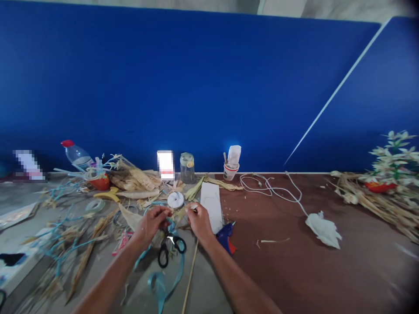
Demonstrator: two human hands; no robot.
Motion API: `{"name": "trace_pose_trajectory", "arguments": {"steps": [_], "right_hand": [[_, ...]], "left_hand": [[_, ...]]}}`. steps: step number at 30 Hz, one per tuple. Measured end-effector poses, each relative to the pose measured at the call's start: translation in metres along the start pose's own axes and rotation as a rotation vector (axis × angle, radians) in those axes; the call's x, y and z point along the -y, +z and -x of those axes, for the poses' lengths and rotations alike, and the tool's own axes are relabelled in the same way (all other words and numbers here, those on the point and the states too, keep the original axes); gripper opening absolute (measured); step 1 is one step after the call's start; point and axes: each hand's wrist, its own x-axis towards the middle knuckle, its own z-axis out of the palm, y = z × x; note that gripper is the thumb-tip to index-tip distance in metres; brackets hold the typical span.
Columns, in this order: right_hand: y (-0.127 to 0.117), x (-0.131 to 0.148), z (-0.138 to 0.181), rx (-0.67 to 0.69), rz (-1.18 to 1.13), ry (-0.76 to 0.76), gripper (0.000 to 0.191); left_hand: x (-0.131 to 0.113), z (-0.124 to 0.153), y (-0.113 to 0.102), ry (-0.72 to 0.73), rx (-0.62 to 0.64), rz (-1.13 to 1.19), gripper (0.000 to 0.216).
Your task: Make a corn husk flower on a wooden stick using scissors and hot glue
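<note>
My left hand (pixel 154 223) is closed in a pinch above the table, its fingertips hiding whatever is between them. Facing it, my right hand (pixel 200 221) pinches a small pale piece that looks like dried husk (pixel 193 206). Black-handled scissors (pixel 170 245) lie just below the hands, near a light blue ribbon (pixel 158 283). A thin pale stem (pixel 190 279) runs from under my right hand toward the bottom edge; whether the hand touches it, I cannot tell. A white spool (pixel 176 200) sits beyond the hands.
Dried husks (pixel 137 174) and blue-wrapped stems (pixel 62 248) crowd the left. A glass jar (pixel 187 169), a lit phone (pixel 165 163) and a cup (pixel 231 171) stand by the blue partition. Right are a blue glue gun (pixel 225 237), white cable (pixel 278 189) and husk flowers (pixel 391 159).
</note>
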Motion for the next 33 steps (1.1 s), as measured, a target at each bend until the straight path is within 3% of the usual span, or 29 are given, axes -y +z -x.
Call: {"name": "trace_pose_trajectory", "arguments": {"steps": [11,19,27,33], "right_hand": [[0.006,0.001,0.005,0.05,0.268,-0.134,0.012],[0.013,-0.001,0.008,0.145,0.105,-0.068,0.013],[0.015,-0.006,0.007,0.208,0.15,0.019,0.016],[0.015,-0.011,0.007,0.24,0.152,0.027,0.018]], "left_hand": [[0.008,0.0,0.007,-0.085,0.212,-0.036,0.03],[0.015,0.001,0.005,-0.069,0.098,0.116,0.032],[0.033,-0.002,0.006,-0.127,0.178,0.204,0.032],[0.03,0.0,0.005,-0.157,0.186,0.184,0.031]]}}
